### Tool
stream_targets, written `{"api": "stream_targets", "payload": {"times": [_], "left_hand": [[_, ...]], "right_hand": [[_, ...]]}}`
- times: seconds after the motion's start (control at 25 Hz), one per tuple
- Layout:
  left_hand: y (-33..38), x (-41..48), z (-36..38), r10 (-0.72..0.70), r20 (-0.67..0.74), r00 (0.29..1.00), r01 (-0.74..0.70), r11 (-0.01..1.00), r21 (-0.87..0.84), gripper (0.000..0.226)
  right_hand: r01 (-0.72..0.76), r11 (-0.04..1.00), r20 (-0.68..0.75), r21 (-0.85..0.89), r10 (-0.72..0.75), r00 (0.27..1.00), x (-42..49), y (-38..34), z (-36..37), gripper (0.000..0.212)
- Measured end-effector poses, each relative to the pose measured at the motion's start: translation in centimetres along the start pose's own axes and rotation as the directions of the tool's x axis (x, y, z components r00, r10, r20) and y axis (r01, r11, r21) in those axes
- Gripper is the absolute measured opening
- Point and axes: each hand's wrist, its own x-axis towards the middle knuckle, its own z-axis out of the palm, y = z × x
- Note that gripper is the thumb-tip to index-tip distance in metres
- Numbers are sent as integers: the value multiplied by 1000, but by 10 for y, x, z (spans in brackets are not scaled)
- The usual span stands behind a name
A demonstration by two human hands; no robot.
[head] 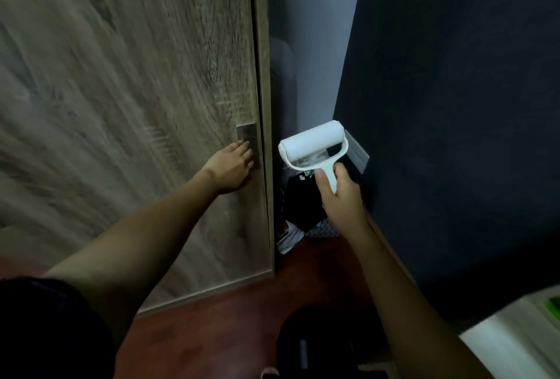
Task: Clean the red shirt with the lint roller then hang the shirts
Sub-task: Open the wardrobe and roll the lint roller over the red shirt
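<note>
The wooden door filled the left, and the left hand lay against it, fingertips on the metal handle plate — hooked in or only pressing, I could not tell. Past the door's edge the right hand gripped the white lint roller by its handle, roll uppermost, above dark clothes heaped beside the dark wall.
</note>
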Motion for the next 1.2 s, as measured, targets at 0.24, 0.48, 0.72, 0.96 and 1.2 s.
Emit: {"api": "stream_targets", "payload": {"times": [0.24, 0.48, 0.72, 0.96, 1.2], "left_hand": [[-22, 18, 8, 201, -139, 970, -171, 965, 198, 46], [-37, -2, 40, 195, -221, 956, -149, 967, 205, 44], [-80, -75, 74, 213, -132, 968, -178, 954, 241, 32], [-129, -162, 122, 125, 7, 992, -123, 964, 235, 43], [-176, -247, 172, 78, 121, 990, -103, 971, 218, 44]], "right_hand": [[-19, 1000, -20, 20, 19, 1000, 22, -5, 21, 27], [9, 1000, -28, 20, -8, 1000, 25, -27, 59, 25], [11, 994, -36, 104, -7, 999, -6, -72, 122, 19], [2, 984, -1, 177, -2, 1000, -38, -114, 204, 28], [50, 990, 8, 135, -51, 999, -66, -152, 263, 24]]}}
